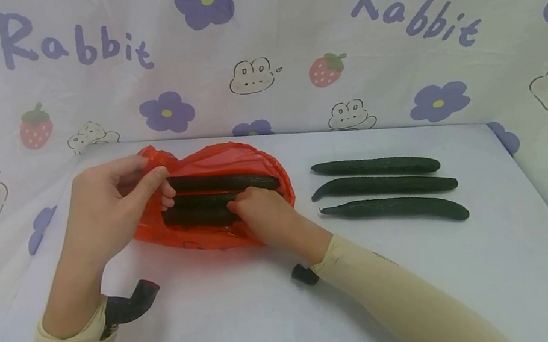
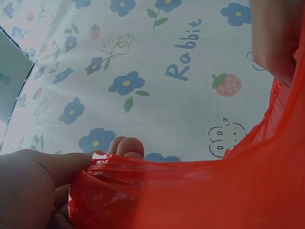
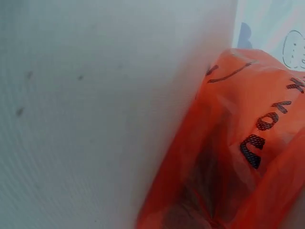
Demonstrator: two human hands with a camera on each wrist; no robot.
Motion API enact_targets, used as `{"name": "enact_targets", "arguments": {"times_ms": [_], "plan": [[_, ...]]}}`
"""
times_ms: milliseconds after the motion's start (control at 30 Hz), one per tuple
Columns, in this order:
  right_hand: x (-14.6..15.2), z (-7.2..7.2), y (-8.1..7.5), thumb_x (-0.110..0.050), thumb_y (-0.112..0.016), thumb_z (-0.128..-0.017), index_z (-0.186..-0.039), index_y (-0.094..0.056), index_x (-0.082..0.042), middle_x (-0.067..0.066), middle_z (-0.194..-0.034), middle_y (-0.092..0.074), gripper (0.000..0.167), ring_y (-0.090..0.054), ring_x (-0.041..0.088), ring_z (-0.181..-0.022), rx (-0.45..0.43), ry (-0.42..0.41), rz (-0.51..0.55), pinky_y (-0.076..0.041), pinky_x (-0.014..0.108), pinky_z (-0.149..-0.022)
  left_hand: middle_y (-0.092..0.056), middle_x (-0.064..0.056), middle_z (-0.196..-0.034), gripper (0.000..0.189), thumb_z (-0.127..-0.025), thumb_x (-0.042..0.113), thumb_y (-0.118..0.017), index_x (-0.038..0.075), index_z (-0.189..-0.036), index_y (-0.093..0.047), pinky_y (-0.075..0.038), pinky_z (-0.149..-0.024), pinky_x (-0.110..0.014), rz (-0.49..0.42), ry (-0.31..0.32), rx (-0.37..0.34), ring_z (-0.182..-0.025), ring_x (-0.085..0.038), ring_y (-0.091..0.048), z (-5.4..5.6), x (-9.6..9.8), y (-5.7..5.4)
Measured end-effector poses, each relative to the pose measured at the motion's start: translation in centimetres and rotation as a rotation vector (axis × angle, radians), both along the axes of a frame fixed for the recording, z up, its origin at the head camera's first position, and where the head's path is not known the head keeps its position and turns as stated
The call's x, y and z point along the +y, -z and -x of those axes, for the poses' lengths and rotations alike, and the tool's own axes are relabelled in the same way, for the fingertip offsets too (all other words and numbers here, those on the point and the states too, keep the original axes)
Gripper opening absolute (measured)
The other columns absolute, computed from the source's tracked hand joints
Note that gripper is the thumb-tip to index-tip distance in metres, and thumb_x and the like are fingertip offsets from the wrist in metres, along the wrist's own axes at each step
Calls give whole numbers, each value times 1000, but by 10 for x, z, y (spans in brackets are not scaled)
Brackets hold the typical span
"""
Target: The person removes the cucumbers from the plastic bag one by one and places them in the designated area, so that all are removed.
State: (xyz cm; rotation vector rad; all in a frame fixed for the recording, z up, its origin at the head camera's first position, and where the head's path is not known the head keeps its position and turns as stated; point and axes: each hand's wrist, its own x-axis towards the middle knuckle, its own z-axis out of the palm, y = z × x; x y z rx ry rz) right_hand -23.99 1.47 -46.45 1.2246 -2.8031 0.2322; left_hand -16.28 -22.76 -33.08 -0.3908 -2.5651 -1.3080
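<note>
A red plastic bag [image 1: 209, 240] lies spread on the table with its mouth open, and dark green cucumbers [image 1: 221, 181] lie side by side in it. My left hand [image 1: 106, 206] pinches the bag's left edge between thumb and fingers. That gathered edge also shows in the left wrist view, where the left hand [image 2: 38, 186] holds it. Over the bag's right part, my right hand [image 1: 265, 212] has its fingers curled at the lower cucumber [image 1: 199, 213], hiding that cucumber's right end. In the right wrist view, the bag [image 3: 267, 95] with black lettering covers most of the work.
On the white table [image 1: 258, 332], three cucumbers [image 1: 396, 209] lie in a row to the right of the bag. A patterned cloth [image 1: 282, 29] hangs behind the table. Dark pieces [image 1: 134, 302] stick out by both wrists.
</note>
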Motion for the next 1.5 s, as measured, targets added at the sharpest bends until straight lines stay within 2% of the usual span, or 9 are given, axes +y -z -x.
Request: {"name": "enact_targets", "arguments": {"times_ms": [133,233,333,500,833,1133,1267,1500], "plan": [[1,1,-4,-19,-78,-101,-128,-77,-11,4,-112,-76,28,-68,23,-108,6,19,6,-62,35,-94,-75,-6,-83,15,-108,17,-71,6,-100,-78,-57,-77,-14,-5,0,-5,-75,-12,-75,0,-1,0],[3,3,-6,-17,-78,-102,-140,-72,-9,7,-123,-75,39,-68,25,-115,-22,40,35,-58,36,-102,-75,-6,-84,15,-108,16,-71,5,-101,-78,-57,-77,-14,-8,-2,-9,-76,-13,-75,-1,-1,-1],[5,3,-7,-16,-77,-103,-145,-69,-6,9,-128,-74,44,-67,27,-121,-63,49,71,-55,38,-107,-75,-6,-84,15,-108,16,-71,5,-101,-78,-57,-77,-14,-8,-3,-8,-76,-13,-75,-1,-1,-1],[11,3,-8,-11,-75,-103,-145,-67,-4,11,-132,-73,43,-65,29,-126,-95,36,128,-53,40,-111,-75,-7,-84,15,-108,16,-71,5,-100,-78,-57,-77,-15,-18,2,4,-75,-13,-75,0,-1,-1],[28,1,-20,-7,-76,-101,-143,-69,-1,12,-133,-73,43,-64,30,-130,-86,32,208,-51,40,-113,-75,-8,-85,15,-108,16,-71,4,-105,-78,-58,-79,-15,-30,4,6,-77,-13,-75,0,0,-1],[45,-9,-34,-8,-76,-102,-147,-67,-5,12,-138,-71,46,-63,30,-134,-136,97,284,-53,43,-110,-75,-6,-85,17,-108,19,-70,5,-104,-78,-57,-81,-14,-12,0,10,-77,-13,-75,0,0,0],[54,-13,-39,-8,-77,-102,-148,-67,-6,13,-140,-70,47,-62,30,-134,-134,102,308,-54,43,-110,-75,-6,-85,17,-109,21,-70,6,-103,-78,-56,-81,-13,0,-13,-1,-77,-12,-75,-1,-1,0],[70,-15,-37,-7,-77,-101,-146,-68,-4,13,-136,-71,46,-64,31,-129,-104,83,354,-57,44,-106,-76,-6,-85,18,-109,21,-70,6,-104,-78,-56,-81,-13,6,-21,-17,-78,-12,-75,-1,-3,-1]]}}
